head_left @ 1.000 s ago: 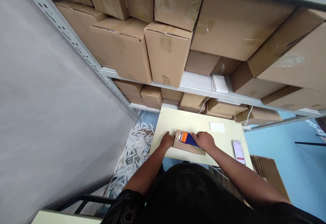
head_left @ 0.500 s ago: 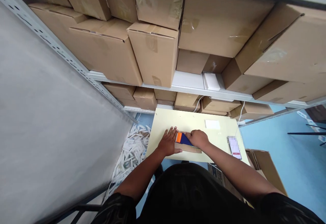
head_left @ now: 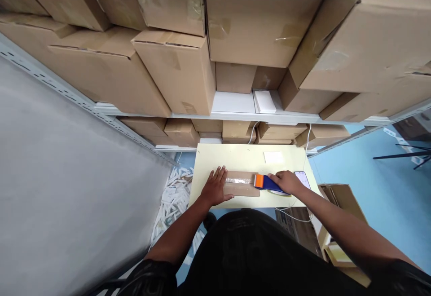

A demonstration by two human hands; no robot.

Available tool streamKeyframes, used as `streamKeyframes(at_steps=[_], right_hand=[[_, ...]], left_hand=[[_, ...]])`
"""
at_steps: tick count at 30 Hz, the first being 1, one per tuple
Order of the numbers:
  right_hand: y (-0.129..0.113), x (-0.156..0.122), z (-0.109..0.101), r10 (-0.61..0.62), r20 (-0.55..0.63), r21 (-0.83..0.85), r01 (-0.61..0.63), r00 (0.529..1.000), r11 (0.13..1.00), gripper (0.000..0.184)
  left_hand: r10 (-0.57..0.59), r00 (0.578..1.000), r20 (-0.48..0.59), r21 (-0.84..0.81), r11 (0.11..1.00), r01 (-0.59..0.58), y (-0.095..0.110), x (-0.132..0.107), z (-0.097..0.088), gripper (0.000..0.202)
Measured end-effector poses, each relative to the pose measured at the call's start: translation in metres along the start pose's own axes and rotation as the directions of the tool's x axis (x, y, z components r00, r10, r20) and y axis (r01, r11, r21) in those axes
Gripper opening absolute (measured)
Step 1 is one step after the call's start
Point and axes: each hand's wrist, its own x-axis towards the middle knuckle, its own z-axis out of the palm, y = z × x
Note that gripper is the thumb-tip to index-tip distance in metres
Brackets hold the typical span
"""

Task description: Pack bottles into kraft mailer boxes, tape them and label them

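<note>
A flat cardboard box (head_left: 240, 190) lies on the pale yellow table (head_left: 229, 156), with a shiny strip of clear tape (head_left: 238, 180) along its middle. My left hand (head_left: 215, 187) rests on the box's left end, fingers spread and thumb apart. In my right hand (head_left: 286, 181) is a blue and orange tape dispenser (head_left: 269, 183), its orange head at the right end of the box. My right fingers wrap around the dispenser's handle, which partly hides them. Just beyond that hand lies a phone (head_left: 302, 178).
A white paper (head_left: 273, 157) lies toward the table's back. Shelves full of cardboard boxes (head_left: 175, 69) rise behind, with a small white box (head_left: 264, 102) on one. Paper scraps (head_left: 171, 197) heap on the floor at left. An open carton (head_left: 343, 201) stands at right.
My right hand has drawn the tape dispenser rightward across the box, and a strip of tape now shows behind it. My left hand stays on the left end. The view has shifted.
</note>
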Motion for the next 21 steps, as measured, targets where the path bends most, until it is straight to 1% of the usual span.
streamKeyframes(at_steps=[2, 4, 6, 7, 8, 10, 13, 16, 19, 21], right_hand=[[0.038, -0.009, -0.001, 0.037, 0.013, 0.021, -0.037, 0.999, 0.999, 0.079], [0.069, -0.015, 0.001, 0.073, 0.027, 0.027, -0.074, 0.997, 0.997, 0.077], [0.089, -0.015, 0.008, 0.094, 0.040, 0.016, -0.095, 0.995, 0.995, 0.075], [0.093, -0.012, 0.014, 0.100, 0.048, 0.003, -0.100, 0.994, 0.995, 0.074], [0.093, -0.008, 0.019, 0.105, 0.057, -0.012, -0.105, 0.993, 0.994, 0.073], [0.083, 0.005, 0.031, 0.123, 0.083, -0.028, -0.121, 0.989, 0.992, 0.069], [0.055, 0.030, 0.046, 0.165, 0.146, 0.019, -0.169, 0.976, 0.985, 0.066], [0.032, 0.054, 0.055, 0.232, 0.221, 0.085, -0.256, 0.947, 0.963, 0.068], [0.027, 0.070, 0.062, 0.281, 0.279, 0.106, -0.321, 0.918, 0.941, 0.064], [0.032, 0.073, 0.067, 0.293, 0.224, 0.124, -0.325, 0.930, 0.937, 0.056]], left_hand=[[0.004, 1.000, -0.004, 0.003, 1.000, -0.004, -0.001, 0.000, 0.001, 0.119], [0.006, 1.000, -0.003, 0.004, 1.000, -0.006, -0.001, 0.001, 0.002, 0.119], [0.006, 1.000, 0.000, -0.002, 1.000, -0.006, -0.002, 0.001, 0.002, 0.119], [0.005, 1.000, 0.001, -0.007, 1.000, -0.005, -0.002, 0.002, 0.003, 0.119], [0.004, 1.000, 0.002, -0.014, 1.000, -0.004, -0.002, 0.002, 0.003, 0.119], [0.003, 1.000, 0.004, -0.030, 1.000, -0.003, -0.002, 0.002, 0.003, 0.120], [0.003, 1.000, 0.015, -0.048, 0.999, -0.002, -0.003, 0.003, 0.003, 0.120], [0.006, 1.000, 0.022, -0.056, 0.998, -0.005, -0.004, 0.003, 0.003, 0.121], [0.007, 1.000, 0.016, -0.062, 0.998, -0.006, -0.004, 0.003, 0.003, 0.120], [0.004, 1.000, 0.012, -0.067, 0.998, -0.003, -0.004, 0.003, 0.004, 0.120]])
